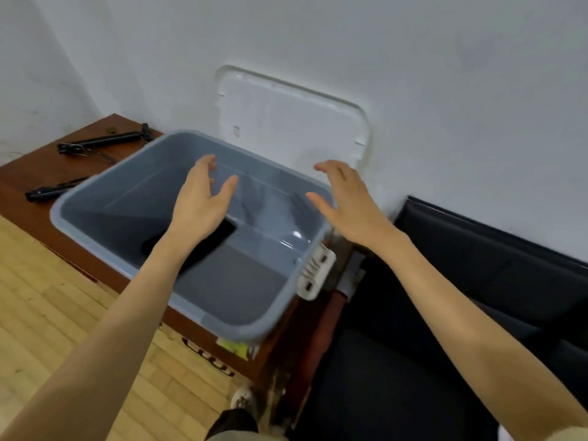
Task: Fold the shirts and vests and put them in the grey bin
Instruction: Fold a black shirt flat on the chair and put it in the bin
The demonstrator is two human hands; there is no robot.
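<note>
Both your hands hover over the grey bin (pixel 95 198) — your left hand (pixel 203 198) above its middle, your right hand (pixel 346 202) over its far right corner, fingers spread wide and holding nothing. The bin sits on the brown bench (pixel 28 183), its white lid (pixel 292 122) propped against the wall. Inside lies something dark and flat, partly hidden under your left forearm — likely a folded garment, though I can't tell. No loose shirts or vests are in view. This looks like the placing step; next, turn to fetch another garment to fold.
</note>
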